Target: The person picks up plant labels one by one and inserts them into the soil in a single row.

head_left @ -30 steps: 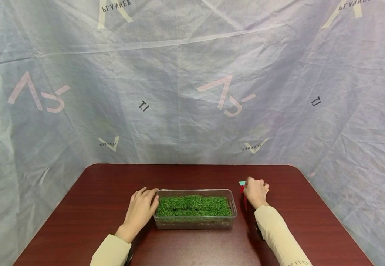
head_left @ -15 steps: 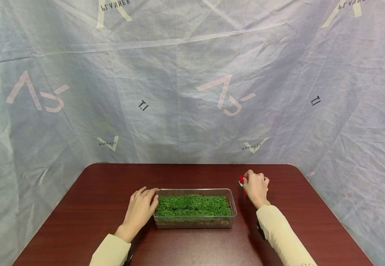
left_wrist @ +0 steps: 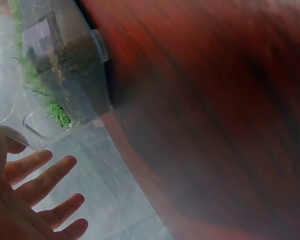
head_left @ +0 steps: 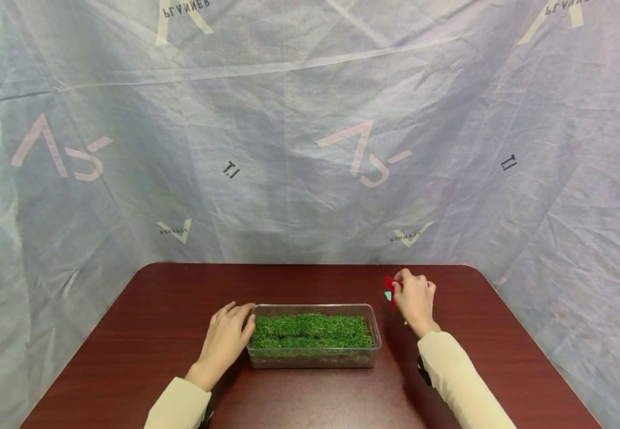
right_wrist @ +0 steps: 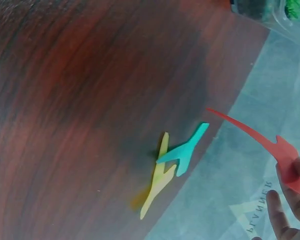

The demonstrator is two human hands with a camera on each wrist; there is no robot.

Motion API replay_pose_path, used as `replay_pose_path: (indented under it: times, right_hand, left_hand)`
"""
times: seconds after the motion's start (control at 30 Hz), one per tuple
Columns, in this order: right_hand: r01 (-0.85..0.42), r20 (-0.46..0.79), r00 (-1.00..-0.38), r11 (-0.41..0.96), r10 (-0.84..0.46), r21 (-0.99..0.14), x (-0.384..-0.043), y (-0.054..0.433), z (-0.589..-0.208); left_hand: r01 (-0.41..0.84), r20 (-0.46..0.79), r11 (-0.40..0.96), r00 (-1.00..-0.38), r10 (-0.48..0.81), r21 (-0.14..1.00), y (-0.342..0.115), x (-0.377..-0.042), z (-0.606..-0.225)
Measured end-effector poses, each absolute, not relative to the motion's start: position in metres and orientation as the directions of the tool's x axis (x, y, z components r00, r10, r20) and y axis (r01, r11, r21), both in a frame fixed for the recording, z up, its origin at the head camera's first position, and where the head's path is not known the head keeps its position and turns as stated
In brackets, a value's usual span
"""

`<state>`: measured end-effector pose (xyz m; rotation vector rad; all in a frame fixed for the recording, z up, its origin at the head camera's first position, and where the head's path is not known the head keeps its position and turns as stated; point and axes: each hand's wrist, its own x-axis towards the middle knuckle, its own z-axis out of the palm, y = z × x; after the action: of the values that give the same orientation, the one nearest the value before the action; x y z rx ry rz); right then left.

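Observation:
A clear plastic box of green grass stands mid-table. At its left end, my left hand touches the rim corner, with fairly straight, spread fingers. My right hand, to the right of the box, pinches a thin red plastic stake by its wide, notched head between thumb and fingers. The stake's long pointed tail hangs free. Below it on the table lie a teal forked piece and a yellow forked piece, the teal one lying across the yellow; my right hand mostly hides them in the head view.
The dark red wooden table has rounded far corners. Grey printed cloth hangs behind it and along both sides.
My right hand has moved slightly up and away with the red stake, whose head now shows above the teal piece in the head view. My left hand and the box have stayed still.

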<state>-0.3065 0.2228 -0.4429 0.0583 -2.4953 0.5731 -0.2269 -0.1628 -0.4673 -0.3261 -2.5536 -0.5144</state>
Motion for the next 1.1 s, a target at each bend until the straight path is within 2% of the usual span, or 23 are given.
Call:
replay_pose_path:
  times: [0.4,0.7,1.1]
  right_hand:
    - [-0.261,0.623,-0.782,0.886,0.040,-0.384,-0.301,0.213,-0.427]
    - [-0.315,0.623,-0.782,0.871,-0.013,-0.378,-0.292,0.196,-0.410]
    - [-0.386,0.663,-0.744,0.861,-0.079,-0.331,-0.286,0.170,-0.394]
  left_hand:
    - [0.284,0.479,0.902,-0.872,0.103,0.324,-0.162,-0.225,-0.465]
    - [0.284,0.467,0.902,-0.877,0.109,0.323,-0.163,-0.226,-0.464]
    - [0.275,0.464,0.909,-0.880,0.106,0.313,-0.164,-0.223,-0.461]
